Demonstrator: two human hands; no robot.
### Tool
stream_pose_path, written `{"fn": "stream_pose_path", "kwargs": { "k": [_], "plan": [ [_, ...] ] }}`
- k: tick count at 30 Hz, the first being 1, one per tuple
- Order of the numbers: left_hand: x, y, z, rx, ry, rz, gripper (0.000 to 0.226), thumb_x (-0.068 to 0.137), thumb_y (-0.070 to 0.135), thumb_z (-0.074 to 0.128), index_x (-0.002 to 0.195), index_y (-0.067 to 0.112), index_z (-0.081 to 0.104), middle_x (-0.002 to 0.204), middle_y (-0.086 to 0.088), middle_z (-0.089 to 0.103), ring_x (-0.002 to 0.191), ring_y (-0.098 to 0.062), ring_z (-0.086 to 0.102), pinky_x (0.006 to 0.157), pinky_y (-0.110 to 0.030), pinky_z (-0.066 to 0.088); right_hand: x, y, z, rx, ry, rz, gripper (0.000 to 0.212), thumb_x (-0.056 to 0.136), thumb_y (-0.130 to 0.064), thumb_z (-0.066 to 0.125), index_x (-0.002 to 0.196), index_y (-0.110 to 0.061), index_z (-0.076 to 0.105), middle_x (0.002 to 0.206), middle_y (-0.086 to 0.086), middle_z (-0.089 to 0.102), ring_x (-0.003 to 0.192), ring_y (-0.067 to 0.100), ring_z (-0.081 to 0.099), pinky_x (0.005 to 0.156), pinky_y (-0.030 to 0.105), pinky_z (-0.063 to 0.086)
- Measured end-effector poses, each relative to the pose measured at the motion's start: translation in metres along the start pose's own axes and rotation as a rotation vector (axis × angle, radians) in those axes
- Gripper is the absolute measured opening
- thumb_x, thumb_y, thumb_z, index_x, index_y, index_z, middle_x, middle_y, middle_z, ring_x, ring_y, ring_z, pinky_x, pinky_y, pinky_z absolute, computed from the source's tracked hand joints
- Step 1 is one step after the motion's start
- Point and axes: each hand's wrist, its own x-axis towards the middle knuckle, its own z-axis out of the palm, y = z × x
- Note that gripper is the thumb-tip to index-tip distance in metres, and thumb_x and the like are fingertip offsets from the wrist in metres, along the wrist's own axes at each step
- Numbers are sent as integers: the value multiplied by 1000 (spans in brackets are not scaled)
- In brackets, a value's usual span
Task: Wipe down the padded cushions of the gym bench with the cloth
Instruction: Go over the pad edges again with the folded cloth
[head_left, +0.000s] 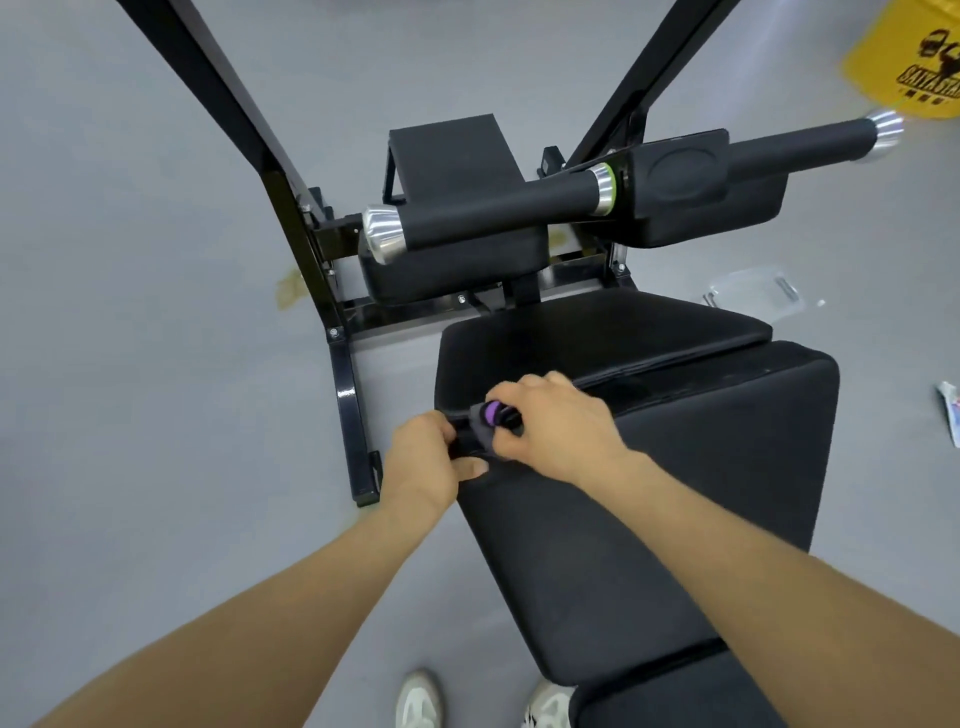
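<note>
At the gap between two black cushions of the gym bench (649, 519), both bare hands meet over a small grey cloth (482, 427). The right hand (558, 426) is curled, its fingers folded down around the cloth, with a purple patch showing at the cloth's upper edge between thumb and forefinger. The left hand (423, 462) sits just beside it at the bench's left edge, fingers bent inward and thumb lying flat on the long cushion (597, 561), touching the cloth's lower corner; whether it actually pinches the cloth I cannot tell. The cloth lies right on the seam where the long cushion meets the upper seat cushion (597, 332).

Beyond the seat cushion, two padded rollers with silver end caps (488, 218) run across the black steel frame (291, 208), and a square black pad (447, 150) stands behind them. The grey floor (156, 312) carries a yellowish stain to the frame's left, a clear plastic bag (753, 291) to the right, and a yellow sign (914, 57) in the far right corner. Two white shoes (421, 696) show at the bottom edge, next to the bench.
</note>
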Motion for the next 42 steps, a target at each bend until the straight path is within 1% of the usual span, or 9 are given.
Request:
{"fn": "stream_pose_path", "kwargs": {
  "k": [2,6,14,20,23,26,30,36,42],
  "plan": [
    [-1,1,2,-24,-2,-33,32,73,11,78,96,7,56,90,-4,59,85,-21,57,80,-29,48,-6,46,-19,-73,64,132,35,83,-46,51,115,-32,57,104,-1,56,106,22,46,68,32,40],
    [-1,-1,4,-17,16,-39,30,75,13,77,92,12,52,92,-4,57,85,-20,55,82,-30,46,-6,76,-33,-164,121,339,36,84,-37,53,117,-23,56,107,5,57,108,28,43,66,34,38],
    [-8,12,-2,191,2,19,27,78,14,74,100,9,59,86,-2,56,79,-17,54,71,-25,42,0,-13,13,63,35,-66,39,86,-40,54,123,-26,51,112,1,56,109,21,42,74,34,43],
    [4,53,17,250,-27,213,42,87,18,64,127,17,52,122,-4,51,111,-21,54,94,-31,44,-8,112,-33,-138,152,176,39,85,-36,53,122,-24,55,109,3,58,106,25,45,72,33,41],
    [13,76,41,293,-61,264,46,86,22,64,130,17,50,125,-5,47,115,-24,50,96,-36,44,-8,110,-30,-152,225,259,37,84,-33,53,117,-18,57,108,8,60,105,29,45,74,35,40],
    [20,87,56,348,-128,247,49,82,26,68,128,17,51,123,-7,46,114,-25,49,94,-38,45,-11,87,-10,-53,245,120,34,84,-34,53,115,-20,57,108,3,59,107,24,44,81,31,38],
    [25,88,58,362,-148,183,51,79,26,74,126,17,56,123,-5,55,113,-24,53,95,-34,44,0,113,-25,-103,151,29,38,87,-40,52,121,-26,54,110,2,60,107,23,47,77,29,34],
    [28,86,65,347,-109,173,49,77,20,76,122,16,59,119,-2,57,112,-23,54,87,-29,40,12,122,-57,-7,26,254,31,85,-36,58,114,-24,59,103,9,57,107,29,48,75,34,39],
    [30,83,68,336,-73,157,43,74,24,77,114,17,62,101,2,57,96,-21,57,75,-28,39,20,82,-45,89,-147,43,29,86,-38,58,113,-29,59,94,-1,48,103,21,43,81,34,37]
  ]
}}
